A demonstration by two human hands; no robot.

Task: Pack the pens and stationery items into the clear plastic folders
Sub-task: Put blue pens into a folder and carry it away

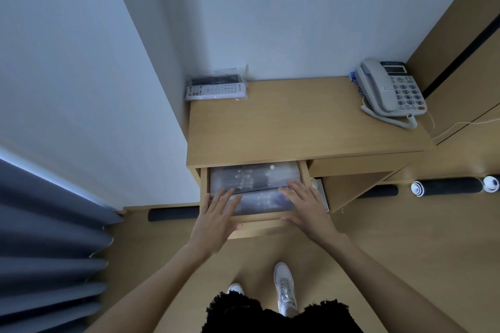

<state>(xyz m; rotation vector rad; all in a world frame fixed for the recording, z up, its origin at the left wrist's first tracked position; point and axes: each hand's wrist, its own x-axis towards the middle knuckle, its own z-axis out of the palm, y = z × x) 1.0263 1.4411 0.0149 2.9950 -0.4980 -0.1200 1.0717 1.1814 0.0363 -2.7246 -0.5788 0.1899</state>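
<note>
Both hands reach into the pulled-out drawer (253, 220) at the front of the table (297, 121). Left hand (216, 220) lies with its fingers straight and spread, flat on the near left part of the clear plastic folders (254, 184); right hand (308, 207) likewise has its fingers straight, resting on the right side of the folders, its thumb near the drawer's front edge. Neither hand grips anything.

Around them: on the table's far left corner, against the wall, lie a white remote control (216, 90) and a dark one (215, 80), both in a clear bag. On the far right corner stands a grey desk telephone (392, 88) with its coiled cord trailing toward the table edge. To the right of the drawer the table has an open compartment, where a small pale object sits, too hidden to identify. Grey curtain (51, 251) folds hang at the left. On the wooden floor, dark foam rolls (446, 186) lie along the wall behind the table. White sneakers (284, 288) show below, between the arms. Nothing lies between the hands and the folders.

The folders fill the drawer from side to side, lying flat, one overlapping another at a slight slant. They are translucent and glossy, with a bright spot of glare near the far edge. Dark long shapes with pale marks show through the plastic, blurred; whether they are pens cannot be told
</note>
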